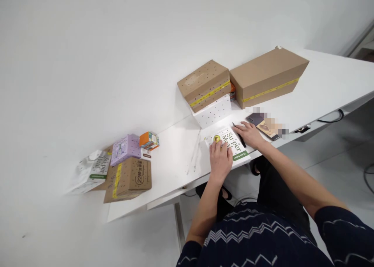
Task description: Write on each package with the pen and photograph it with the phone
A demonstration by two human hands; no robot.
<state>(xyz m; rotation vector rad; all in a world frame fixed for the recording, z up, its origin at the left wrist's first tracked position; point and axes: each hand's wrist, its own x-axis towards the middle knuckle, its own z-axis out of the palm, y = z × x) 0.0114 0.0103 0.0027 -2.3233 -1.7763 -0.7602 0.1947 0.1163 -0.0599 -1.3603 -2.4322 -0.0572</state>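
"Super Meal" flat box (230, 142) pressed under left hand (220, 160), right hand (248, 134) flat beside it

seven boxes (267, 76), one phone (262, 125)

Left hand (219, 159) covers the near part of the flat white "Super Meal" packet (230, 141), so its print is partly hidden. Right hand (247, 134) hides part of the black pen (240, 136) under it; grip cannot be told. Phone (264, 126) to the right is partly pixelated, screen unreadable. An orange item (232, 89) wedged between the 2 taped brown boxes shows only a sliver. White dotted box (213, 112) is mostly hidden under the left brown box (204, 84). Far left, the white carton (89, 172) is blurred. Small print on the "22" cardboard box (128, 178) is too small to read. Person's torso is cut off by the bottom edge.
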